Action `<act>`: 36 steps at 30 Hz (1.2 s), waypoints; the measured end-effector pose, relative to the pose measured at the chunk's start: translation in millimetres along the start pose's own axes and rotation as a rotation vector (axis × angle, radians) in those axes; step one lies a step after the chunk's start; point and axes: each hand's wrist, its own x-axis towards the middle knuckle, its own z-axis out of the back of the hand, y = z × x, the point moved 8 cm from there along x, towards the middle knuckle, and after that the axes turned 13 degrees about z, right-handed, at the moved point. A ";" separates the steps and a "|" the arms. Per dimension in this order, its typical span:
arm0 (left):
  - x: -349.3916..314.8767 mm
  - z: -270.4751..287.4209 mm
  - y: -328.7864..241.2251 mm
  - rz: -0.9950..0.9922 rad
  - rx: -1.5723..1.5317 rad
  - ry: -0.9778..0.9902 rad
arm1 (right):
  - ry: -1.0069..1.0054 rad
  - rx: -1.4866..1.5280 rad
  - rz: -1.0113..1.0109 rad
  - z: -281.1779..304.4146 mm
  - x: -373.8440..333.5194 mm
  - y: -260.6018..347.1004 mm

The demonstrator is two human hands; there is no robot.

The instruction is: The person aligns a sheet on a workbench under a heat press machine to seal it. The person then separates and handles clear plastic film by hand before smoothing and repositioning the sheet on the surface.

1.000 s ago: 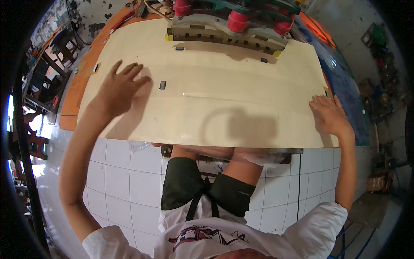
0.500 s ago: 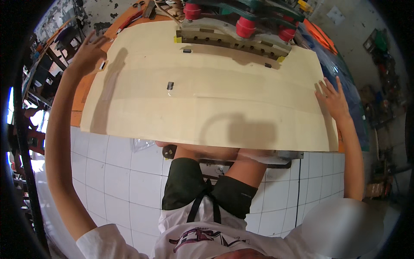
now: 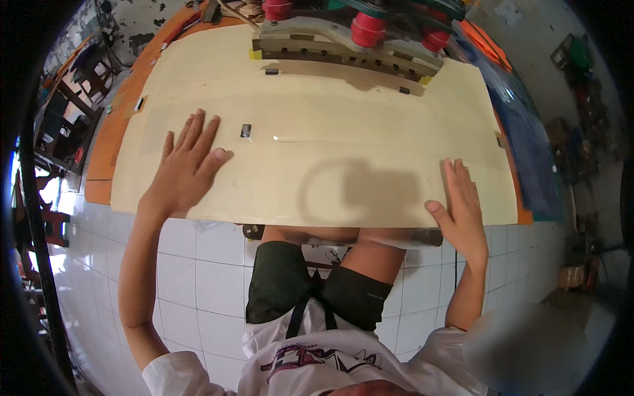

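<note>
A large cream sheet (image 3: 317, 191) spreads over the orange work table (image 3: 102, 168) in front of me. My left hand (image 3: 188, 162) lies flat on its left part, fingers spread and thumb pointing inward. On the right part, near the front edge, rests my right hand (image 3: 461, 204), fingers stretched forward and thumb apart. Neither hand holds anything. A small dark rectangular piece (image 3: 246, 131) is on the sheet just right of my left fingers. Two more dark pieces, one at left (image 3: 271, 71) and one at right (image 3: 404, 90), sit farther back.
Over the sheet's far edge stands a metal bar (image 3: 343, 59) with yellow ends, under a machine with red cylinders (image 3: 368, 30). Blue plastic sheeting (image 3: 528, 148) lies at the right, beside an orange item (image 3: 485, 45). A red tool (image 3: 179, 30) is at the far left.
Both hands have come inward and nearer from the sheet's left and right edges, onto its surface. The sheet appears slightly shifted leftward in view, as does the machine.
</note>
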 end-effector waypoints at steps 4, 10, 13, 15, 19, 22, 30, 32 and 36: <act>21.9 2.3 10.4 0.039 0.011 0.005 | 0.027 -0.084 -0.025 -13.2 -0.4 2.7; 14.1 13.8 -26.1 -0.029 0.052 -0.209 | -0.039 -0.039 -0.061 -11.2 15.2 18.6; -22.4 34.3 -112.7 -0.393 -0.091 -0.327 | -0.137 -0.023 0.033 -1.8 32.3 56.0; -24.6 26.3 -146.2 -0.469 -0.138 -0.300 | -0.169 0.010 0.170 -13.4 55.0 84.6; -16.9 -7.9 -164.6 -0.505 -0.173 -0.257 | -0.194 0.200 0.311 -29.5 85.6 125.0; -17.3 -23.0 -165.7 -0.513 -0.143 -0.219 | -0.188 0.182 0.272 -42.5 88.2 128.3; -16.0 -21.9 -169.4 -0.465 -0.102 -0.158 | -0.193 0.113 0.196 -44.4 77.1 108.1; -16.8 -18.5 -169.0 -0.471 -0.128 -0.209 | -0.174 0.085 0.182 -44.2 74.4 101.4; -17.0 -17.9 -168.8 -0.470 -0.132 -0.208 | -0.142 0.008 0.113 -43.2 66.1 81.3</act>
